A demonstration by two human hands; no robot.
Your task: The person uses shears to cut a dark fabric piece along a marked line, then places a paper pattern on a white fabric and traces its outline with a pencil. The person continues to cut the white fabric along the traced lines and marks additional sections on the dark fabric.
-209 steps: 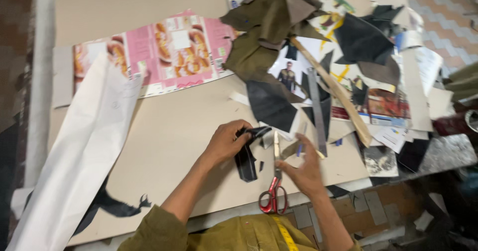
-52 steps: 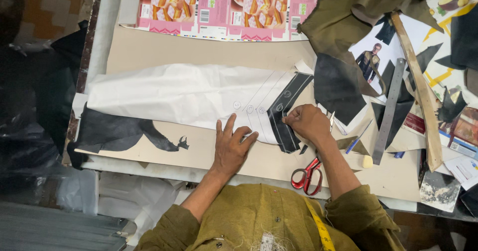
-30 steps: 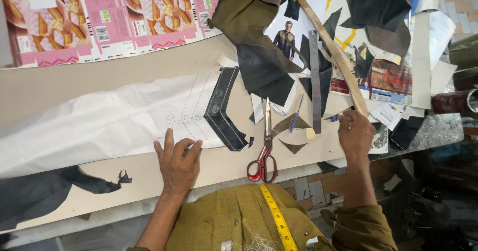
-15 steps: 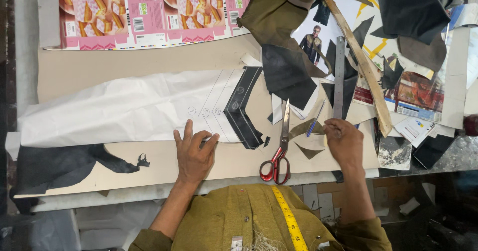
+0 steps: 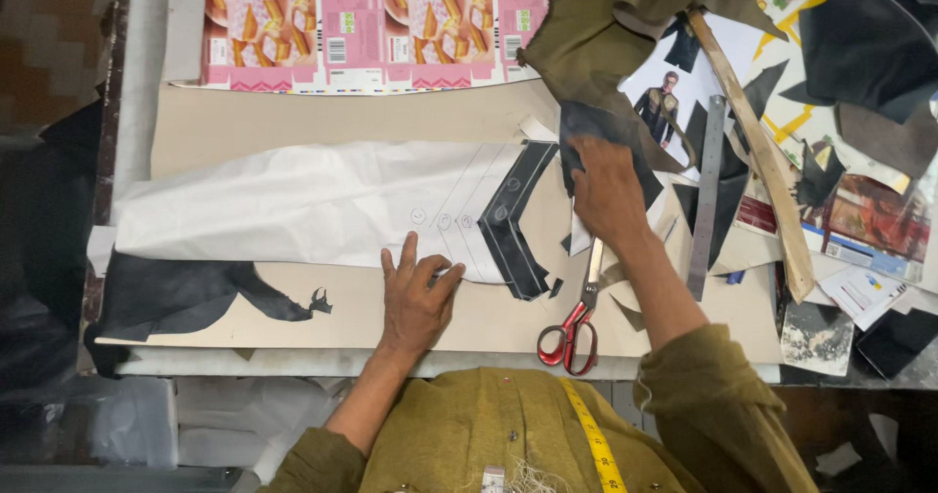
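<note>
- The left hand (image 5: 418,298) is laid flat, fingers spread and grasping nothing, on the lower edge of the long white paper pattern sheet (image 5: 313,205), which is pinned against the brown cardboard-covered table (image 5: 322,117).
- The black angled fabric band (image 5: 513,221) lies at the 3 o'clock end of the white sheet, just to the 2 o'clock side of the left hand.
- The right hand (image 5: 606,190) is stretched toward 12 o'clock onto a dark leather-like scrap (image 5: 586,127) at the edge of the olive cloth heap (image 5: 596,34); the fingers are curled over it, but whether it is gripped cannot be told.
- The red-handled scissors (image 5: 575,322) lie untouched on the table, at 6 o'clock from the right hand, partly under that forearm.
- A steel ruler (image 5: 705,200) and a wooden stick (image 5: 757,151) lie at 3 o'clock, among paper and fabric offcuts.
- Judged step: a dark piece is being picked out while the pattern is held steady.
- The next move would call for a firm pinch on the scrap and unbroken pressure on the sheet.
</note>
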